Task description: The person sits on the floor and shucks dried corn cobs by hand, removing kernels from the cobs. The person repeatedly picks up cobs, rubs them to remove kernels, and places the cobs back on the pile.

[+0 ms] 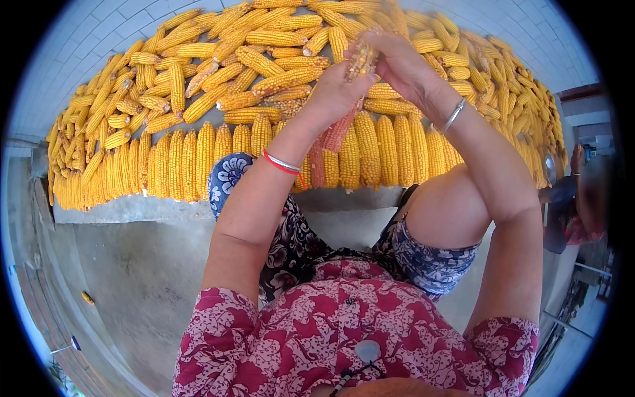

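Observation:
A partly shelled ear of corn (363, 60) is held in front of me, above the spread of yellow corn ears. Pale bare patches show between its remaining kernels. My left hand (337, 92) grips its lower end, with the thumb along it. My right hand (397, 62) is closed around the upper end, and some of its fingers are hidden behind the ear. Below my left hand, a reddish bare cob (340, 131) lies over the row of upright ears. Another reddish cob (316, 166) stands beside it among the yellow ears (368, 149).
Loose corn ears (287, 22) are heaped behind the neat front row (176, 166), up to a white tiled wall (111, 20). A concrete ledge (124, 211) carries them. One small ear (88, 297) lies on the floor at left. Another person (578, 208) is at far right.

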A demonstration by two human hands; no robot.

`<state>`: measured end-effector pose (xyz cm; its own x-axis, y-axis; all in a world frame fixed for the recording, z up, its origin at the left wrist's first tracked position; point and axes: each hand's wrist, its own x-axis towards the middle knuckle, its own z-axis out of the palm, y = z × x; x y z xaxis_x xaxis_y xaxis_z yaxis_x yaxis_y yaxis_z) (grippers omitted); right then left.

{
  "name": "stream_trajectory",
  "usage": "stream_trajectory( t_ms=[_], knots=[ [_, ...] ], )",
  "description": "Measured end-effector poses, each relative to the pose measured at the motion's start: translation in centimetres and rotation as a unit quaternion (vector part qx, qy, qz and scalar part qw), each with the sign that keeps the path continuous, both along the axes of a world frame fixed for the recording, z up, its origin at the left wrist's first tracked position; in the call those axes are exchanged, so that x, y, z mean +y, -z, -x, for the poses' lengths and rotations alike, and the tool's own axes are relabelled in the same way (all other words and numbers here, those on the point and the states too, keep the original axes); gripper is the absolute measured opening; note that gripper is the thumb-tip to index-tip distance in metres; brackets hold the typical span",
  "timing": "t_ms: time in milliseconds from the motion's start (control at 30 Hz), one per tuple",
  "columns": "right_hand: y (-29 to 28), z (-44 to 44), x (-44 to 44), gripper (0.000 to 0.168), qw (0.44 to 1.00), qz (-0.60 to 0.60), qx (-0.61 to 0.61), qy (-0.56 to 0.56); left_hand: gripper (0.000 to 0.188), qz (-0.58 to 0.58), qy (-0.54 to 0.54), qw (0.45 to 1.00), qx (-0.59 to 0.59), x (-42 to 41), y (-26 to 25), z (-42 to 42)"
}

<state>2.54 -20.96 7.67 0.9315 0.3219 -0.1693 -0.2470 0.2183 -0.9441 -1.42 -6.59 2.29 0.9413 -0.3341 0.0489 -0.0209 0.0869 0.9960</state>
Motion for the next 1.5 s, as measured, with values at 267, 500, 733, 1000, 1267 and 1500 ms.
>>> stream_trajectory(
  t_ms=[267, 500, 733, 1000, 1267, 1500],
  knots=[
    [0.4, 0.1, 0.6, 0.025, 0.996, 0.03, 0.048, 0.071, 0.042, -0.095, -0.035, 0.994, -0.045, -0.8, 1.4, -0.1],
    [0.8, -0.4, 0.5, 0.035, 0.989, -0.021, 0.116, 0.084, 0.031, -0.043, -0.069, 0.994, -0.067, -1.8, 2.5, -0.1],
    [0.6, 0.2, -0.7, 0.026, 0.997, -0.06, 0.002, -0.047, 0.024, 0.16, 0.071, 0.967, 0.185, -0.3, -0.3, 0.3],
    [1.7, -0.4, -0.5, 0.023, 0.999, 0.017, 0.033, 0.013, 0.025, 0.09, 0.059, 0.984, 0.145, -1.2, 0.7, 0.4],
    [0.4, 0.1, -0.6, 0.022, 0.995, -0.049, -0.014, -0.085, 0.023, 0.226, 0.087, 0.948, 0.205, -0.1, 0.0, 0.1],
    [1.6, -0.3, -0.6, 0.023, 0.995, 0.005, -0.056, -0.077, 0.024, 0.152, 0.05, 0.971, 0.179, -0.2, -0.1, 0.3]
  ],
)
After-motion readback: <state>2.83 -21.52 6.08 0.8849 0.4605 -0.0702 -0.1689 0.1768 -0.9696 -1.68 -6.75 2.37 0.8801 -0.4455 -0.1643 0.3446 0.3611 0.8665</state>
